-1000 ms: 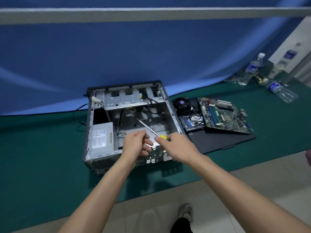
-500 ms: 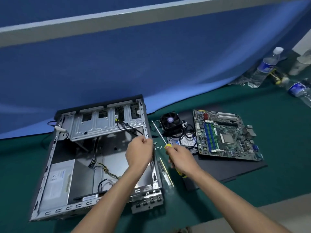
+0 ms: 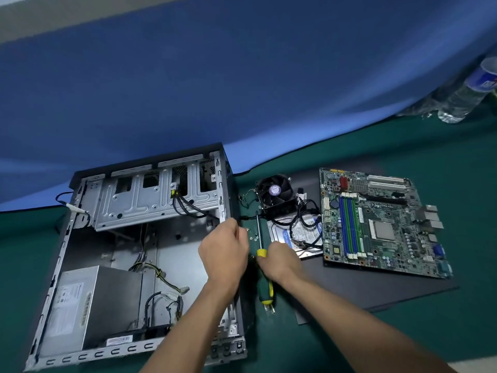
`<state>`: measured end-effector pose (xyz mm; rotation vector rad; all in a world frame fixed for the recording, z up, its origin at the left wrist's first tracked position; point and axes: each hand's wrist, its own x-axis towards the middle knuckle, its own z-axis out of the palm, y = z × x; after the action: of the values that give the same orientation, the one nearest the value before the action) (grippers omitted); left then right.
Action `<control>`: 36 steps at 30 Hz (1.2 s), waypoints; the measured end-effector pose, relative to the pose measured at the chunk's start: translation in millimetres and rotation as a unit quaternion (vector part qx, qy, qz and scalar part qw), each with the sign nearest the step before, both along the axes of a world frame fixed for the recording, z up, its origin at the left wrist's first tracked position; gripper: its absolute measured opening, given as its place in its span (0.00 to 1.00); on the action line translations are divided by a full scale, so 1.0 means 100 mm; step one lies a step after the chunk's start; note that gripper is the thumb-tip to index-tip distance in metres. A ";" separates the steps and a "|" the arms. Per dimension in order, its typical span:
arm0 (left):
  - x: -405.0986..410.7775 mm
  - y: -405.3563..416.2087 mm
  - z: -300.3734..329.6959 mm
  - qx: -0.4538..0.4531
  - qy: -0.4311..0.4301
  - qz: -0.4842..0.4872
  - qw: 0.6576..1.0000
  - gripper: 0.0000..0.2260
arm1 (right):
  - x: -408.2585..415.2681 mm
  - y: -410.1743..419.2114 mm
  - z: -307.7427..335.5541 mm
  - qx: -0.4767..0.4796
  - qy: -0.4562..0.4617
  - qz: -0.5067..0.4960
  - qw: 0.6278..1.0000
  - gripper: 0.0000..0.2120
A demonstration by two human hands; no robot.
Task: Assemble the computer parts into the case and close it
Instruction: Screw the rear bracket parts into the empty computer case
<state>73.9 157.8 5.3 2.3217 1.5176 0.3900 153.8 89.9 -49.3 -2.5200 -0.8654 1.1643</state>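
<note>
We see a green tabletop spread across the lower frame. Behind it, a blue backdrop cloth fills the upper half. At the far right edge lies a clear plastic water bottle with a blue label.

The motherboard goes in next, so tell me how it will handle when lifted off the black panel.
The motherboard is a thin flat board, so it is probably fairly stiff yet light. It is dense with small parts and slots, so likely fragile; grip its edges. It overhangs the black panel nearest the person, which may offer a way under it.
</note>
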 end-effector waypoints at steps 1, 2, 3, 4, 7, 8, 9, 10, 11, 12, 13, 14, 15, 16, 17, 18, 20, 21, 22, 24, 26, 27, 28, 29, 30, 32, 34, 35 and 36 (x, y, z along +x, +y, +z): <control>0.00 0.00 0.00 0.002 0.001 0.001 1.000 0.17 | -0.01 0.03 -0.02 -0.007 -0.009 0.013 1.000 0.10; 0.01 0.00 0.00 0.005 0.002 0.002 1.000 0.16 | -0.01 0.06 -0.04 -0.015 -0.020 0.024 0.999 0.10; 0.01 0.00 0.00 0.007 0.005 0.005 1.000 0.16 | -0.01 0.08 -0.06 -0.024 -0.032 0.036 0.999 0.09; 0.02 0.00 0.00 0.009 0.009 0.007 1.000 0.15 | -0.01 0.10 -0.07 -0.034 -0.044 0.050 0.997 0.10; 0.02 0.01 0.01 0.010 0.013 0.009 1.000 0.15 | -0.01 0.18 -0.09 -0.058 -0.088 0.099 0.989 0.11; 0.02 0.02 0.01 0.008 0.008 0.011 1.000 0.15 | 0.00 0.19 -0.09 -0.062 -0.101 0.111 0.987 0.12; 0.02 0.02 0.01 0.006 0.000 0.013 1.000 0.15 | 0.02 0.19 -0.09 -0.063 -0.109 0.119 0.985 0.12; 0.02 0.02 0.02 0.002 -0.009 0.017 1.000 0.15 | 0.03 0.18 -0.08 -0.063 -0.113 0.120 0.984 0.12; 0.02 0.01 0.02 0.000 -0.016 0.019 1.000 0.16 | 0.05 0.16 -0.07 -0.060 -0.111 0.113 0.985 0.14; 0.02 0.01 0.02 -0.002 -0.021 0.019 1.000 0.16 | 0.06 0.13 -0.06 -0.056 -0.104 0.100 0.988 0.16; 0.02 0.01 0.02 -0.002 -0.023 0.018 1.000 0.16 | 0.09 0.08 -0.04 -0.049 -0.092 0.080 0.991 0.18; 0.02 0.01 0.03 0.000 -0.023 0.015 1.000 0.16 | 0.12 0.02 -0.02 -0.039 -0.077 0.054 0.995 0.19; 0.02 0.01 0.03 0.000 -0.018 0.008 1.000 0.16 | 0.14 -0.04 -0.01 -0.024 -0.058 0.022 0.998 0.20; 0.02 0.00 0.03 0.001 -0.009 0.000 1.000 0.15 | 0.17 -0.10 0.00 -0.005 -0.036 -0.014 0.999 0.22; 0.02 0.00 0.04 0.001 0.001 -0.009 1.000 0.15 | 0.19 -0.17 0.01 0.014 -0.013 -0.053 0.998 0.23; 0.02 -0.01 0.05 0.005 0.010 -0.019 1.000 0.15 | 0.21 -0.23 0.02 0.034 0.018 -0.098 0.994 0.23; 0.02 -0.03 0.08 0.026 0.009 -0.052 0.998 0.16 | 0.23 -0.36 0.03 0.075 0.106 -0.205 0.970 0.22; 0.02 -0.04 0.10 0.041 0.006 -0.080 0.996 0.17 | 0.23 -0.43 0.05 0.095 0.153 -0.258 0.949 0.21; 0.02 -0.05 0.13 0.059 0.009 -0.115 0.992 0.18 | 0.23 -0.49 0.07 0.111 0.191 -0.305 0.926 0.20; 0.03 -0.06 0.17 0.102 0.030 -0.179 0.978 0.18 | 0.23 -0.59 0.11 0.137 0.238 -0.386 0.881 0.18; 0.05 -0.07 0.18 0.140 0.044 -0.231 0.962 0.16 | 0.26 -0.67 0.17 0.163 0.270 -0.456 0.832 0.16; 0.07 -0.08 0.18 0.150 0.049 -0.251 0.955 0.15 | 0.28 -0.70 0.19 0.171 0.289 -0.487 0.806 0.15; 0.09 -0.10 0.17 0.151 0.051 -0.265 0.951 0.15 | 0.30 -0.72 0.21 0.174 0.308 -0.515 0.781 0.15; 0.12 -0.12 0.16 0.138 0.048 -0.271 0.951 0.15 | 0.32 -0.74 0.23 0.173 0.324 -0.537 0.759 0.15; 0.15 -0.14 0.15 0.113 0.038 -0.265 0.957 0.16 | 0.34 -0.76 0.24 0.168 0.333 -0.553 0.745 0.15; 0.24 -0.18 0.09 0.037 0.010 -0.229 0.973 0.19 | 0.36 -0.79 0.25 0.146 0.344 -0.570 0.732 0.15; 0.34 -0.24 0.03 -0.048 -0.017 -0.193 0.980 0.19 | 0.36 -0.81 0.23 0.126 0.356 -0.574 0.727 0.17; 0.37 -0.28 0.02 -0.074 -0.023 -0.188 0.979 0.19 | 0.37 -0.83 0.22 0.120 0.361 -0.576 0.723 0.18; 0.40 -0.32 0.00 -0.097 -0.015 -0.192 0.976 0.19 | 0.38 -0.83 0.21 0.121 0.364 -0.582 0.717 0.18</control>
<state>113.5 126.0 5.7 2.3653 1.0069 0.1657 191.8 6.5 -28.7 -1.5067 0.6782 1.1832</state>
